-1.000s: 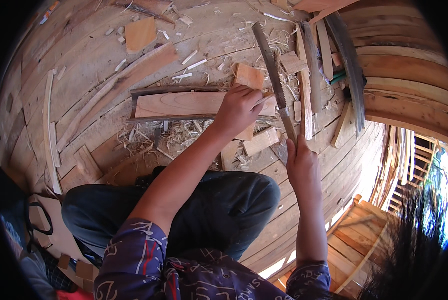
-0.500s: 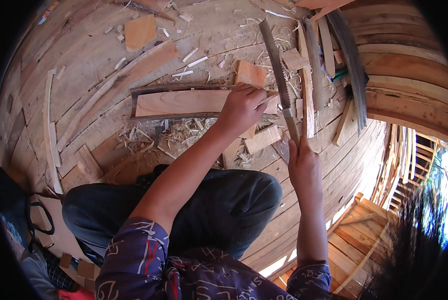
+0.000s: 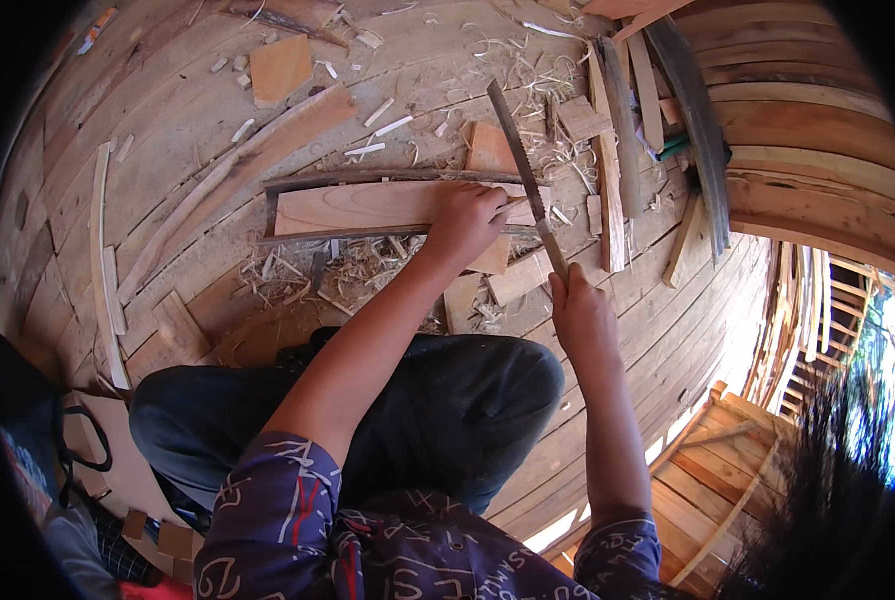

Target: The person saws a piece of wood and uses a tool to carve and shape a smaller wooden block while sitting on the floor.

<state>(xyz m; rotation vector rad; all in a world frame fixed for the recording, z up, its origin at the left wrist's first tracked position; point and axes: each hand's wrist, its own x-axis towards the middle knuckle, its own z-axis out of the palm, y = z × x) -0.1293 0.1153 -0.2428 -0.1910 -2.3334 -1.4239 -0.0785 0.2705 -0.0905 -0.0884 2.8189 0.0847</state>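
Observation:
My right hand (image 3: pixel 582 308) is wrapped around the handle of a saw (image 3: pixel 520 148), whose long, narrow toothed blade points up and slightly left. In the fingers of my left hand (image 3: pixel 468 222) is a thin wooden stick (image 3: pixel 513 203), its tip poking out to the right, beside the lower part of the blade. Whether blade and stick touch, I cannot tell. Below my left hand lies a pale plank (image 3: pixel 353 207) with dark edging strips along it. An orange-brown wood block (image 3: pixel 491 148) sits just beyond the plank.
Shavings (image 3: pixel 368 270) and offcuts litter the plank floor. A long curved board (image 3: pixel 238 180) lies to the left, a square piece (image 3: pixel 281 70) at the far left. Long strips (image 3: pixel 608 160) and a dark beam (image 3: pixel 696 120) lie right. My bent knee (image 3: pixel 518 385) is close by.
My right hand and the saw have moved left and a little nearer, bringing the blade up beside the stick. My left hand has shifted slightly left with the stick.

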